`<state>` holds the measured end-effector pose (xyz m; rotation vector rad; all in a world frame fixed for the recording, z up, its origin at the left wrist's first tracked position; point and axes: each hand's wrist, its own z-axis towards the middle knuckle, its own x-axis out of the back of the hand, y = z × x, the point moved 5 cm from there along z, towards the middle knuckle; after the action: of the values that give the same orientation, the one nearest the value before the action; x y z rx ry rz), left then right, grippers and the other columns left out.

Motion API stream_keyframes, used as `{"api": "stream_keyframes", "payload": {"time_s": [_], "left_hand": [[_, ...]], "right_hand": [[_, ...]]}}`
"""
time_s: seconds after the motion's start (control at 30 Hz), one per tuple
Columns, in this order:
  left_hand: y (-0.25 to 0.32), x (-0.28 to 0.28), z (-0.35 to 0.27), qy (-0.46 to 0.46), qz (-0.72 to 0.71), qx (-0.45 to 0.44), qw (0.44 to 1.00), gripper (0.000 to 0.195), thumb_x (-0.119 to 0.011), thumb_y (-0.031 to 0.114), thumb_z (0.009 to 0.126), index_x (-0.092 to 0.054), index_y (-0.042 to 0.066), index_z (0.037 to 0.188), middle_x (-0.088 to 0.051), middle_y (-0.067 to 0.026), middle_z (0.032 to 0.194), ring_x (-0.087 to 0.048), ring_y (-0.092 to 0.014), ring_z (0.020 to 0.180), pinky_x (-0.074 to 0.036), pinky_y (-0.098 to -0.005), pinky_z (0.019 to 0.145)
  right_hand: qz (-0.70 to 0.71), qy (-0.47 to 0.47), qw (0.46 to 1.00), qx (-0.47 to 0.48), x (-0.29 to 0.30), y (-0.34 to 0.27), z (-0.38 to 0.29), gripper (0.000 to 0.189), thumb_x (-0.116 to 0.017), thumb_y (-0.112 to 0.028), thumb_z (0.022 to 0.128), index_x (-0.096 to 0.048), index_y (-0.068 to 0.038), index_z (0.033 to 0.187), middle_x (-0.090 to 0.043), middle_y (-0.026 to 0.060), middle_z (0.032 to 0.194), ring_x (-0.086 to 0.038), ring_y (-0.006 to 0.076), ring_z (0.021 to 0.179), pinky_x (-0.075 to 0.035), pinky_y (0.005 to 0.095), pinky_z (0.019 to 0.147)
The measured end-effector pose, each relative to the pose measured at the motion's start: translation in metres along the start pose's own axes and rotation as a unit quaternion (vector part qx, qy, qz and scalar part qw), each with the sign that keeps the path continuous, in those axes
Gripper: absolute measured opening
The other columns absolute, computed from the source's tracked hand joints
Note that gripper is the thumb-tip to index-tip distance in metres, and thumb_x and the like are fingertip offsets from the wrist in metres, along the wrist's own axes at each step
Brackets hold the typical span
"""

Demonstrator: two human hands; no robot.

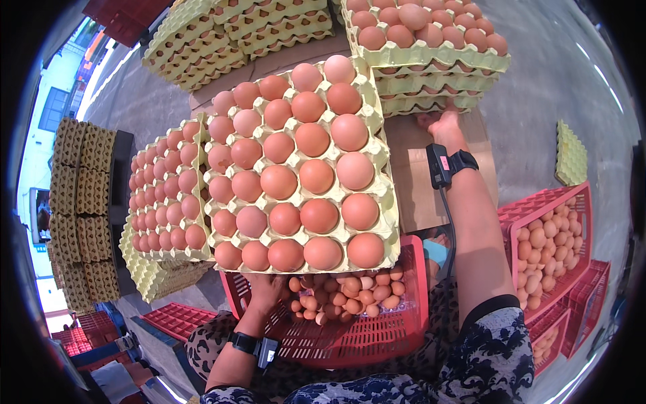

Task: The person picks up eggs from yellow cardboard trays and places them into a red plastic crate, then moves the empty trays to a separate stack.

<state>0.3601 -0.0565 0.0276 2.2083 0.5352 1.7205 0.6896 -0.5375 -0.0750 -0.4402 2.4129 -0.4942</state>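
Note:
A pale yellow pulp tray [374, 204] full of brown eggs spans the middle of the view, its near edge over a red plastic crate [348, 348]. My left hand [263, 290] is under the tray's near left edge and holds it from below; the fingers are hidden. Loose brown eggs [353, 298] lie in the crate beneath. My right hand [440, 121] reaches forward to the bottom edge of a stack of filled egg trays [429, 81]. Some of its fingers are hidden there. Another filled egg tray [166, 187] sits just left of the middle one.
Behind stand more stacked egg trays [277, 25] on cardboard [419, 177]. Tall tray stacks [83, 212] rise at left. At right are red crates of loose eggs [550, 247] and an upright tray [572, 154]. A cable [451, 237] runs along my right forearm.

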Motion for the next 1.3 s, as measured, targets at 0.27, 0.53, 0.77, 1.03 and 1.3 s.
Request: {"api": "stream_keyframes", "payload": {"time_s": [0.27, 0.53, 0.77, 1.03, 1.3], "left_hand": [[0.006, 0.004, -0.004, -0.051, -0.044, 0.038, 0.997, 0.041, -0.065, 0.026, 0.084, -0.057, 0.006, 0.119, -0.055, -0.0195, 0.122, -0.044, -0.041, 0.117, -0.027, -0.0534, 0.099], [0.009, 0.005, -0.001, 0.068, -0.032, 0.021, 0.997, 0.048, -0.066, 0.017, 0.08, -0.052, -0.001, 0.122, -0.048, -0.0273, 0.126, -0.037, -0.047, 0.12, -0.026, -0.0528, 0.104], [0.044, 0.019, 0.006, 0.038, 0.106, -0.029, 0.993, 0.053, -0.067, 0.025, 0.084, -0.048, -0.001, 0.126, -0.045, -0.0275, 0.13, -0.039, -0.047, 0.118, -0.026, -0.0532, 0.103], [0.045, 0.022, -0.005, 0.084, 0.073, 0.025, 0.993, 0.068, -0.067, 0.042, 0.085, -0.041, -0.007, 0.125, -0.045, -0.0306, 0.123, -0.041, -0.047, 0.114, -0.032, -0.0513, 0.099], [0.006, 0.016, -0.004, 0.083, 0.063, 0.049, 0.993, 0.07, -0.067, 0.04, 0.083, -0.039, -0.003, 0.131, -0.046, -0.0275, 0.127, -0.038, -0.046, 0.119, -0.028, -0.0502, 0.103]], "right_hand": [[0.023, -0.027, 0.999, 0.012, 0.013, 0.002, 0.001, 0.049, -0.046, -0.055, 0.091, -0.048, -0.017, 0.122, -0.053, 0.0088, 0.12, -0.047, 0.0272, 0.095, -0.04, 0.0396, 0.069], [-0.01, -0.179, 0.983, 0.051, 0.004, 0.015, -0.027, 0.063, -0.045, -0.055, 0.095, -0.029, -0.018, 0.142, -0.036, 0.0081, 0.142, -0.044, 0.0375, 0.121, -0.045, 0.0494, 0.089], [0.026, -0.172, 0.982, 0.077, -0.005, 0.026, -0.051, 0.082, -0.063, -0.049, 0.087, -0.018, -0.018, 0.148, -0.024, 0.0079, 0.152, -0.031, 0.0417, 0.134, -0.033, 0.0626, 0.101], [0.024, -0.235, 0.968, 0.08, -0.01, 0.036, -0.025, 0.083, -0.061, -0.061, 0.083, -0.028, -0.017, 0.145, -0.033, 0.006, 0.147, -0.034, 0.0319, 0.133, -0.036, 0.062, 0.098], [0.049, -0.161, 0.981, 0.095, -0.012, 0.033, -0.022, 0.081, -0.062, -0.046, 0.09, -0.003, -0.031, 0.143, -0.027, 0.0069, 0.148, -0.034, 0.0356, 0.131, -0.04, 0.0679, 0.089]]}}
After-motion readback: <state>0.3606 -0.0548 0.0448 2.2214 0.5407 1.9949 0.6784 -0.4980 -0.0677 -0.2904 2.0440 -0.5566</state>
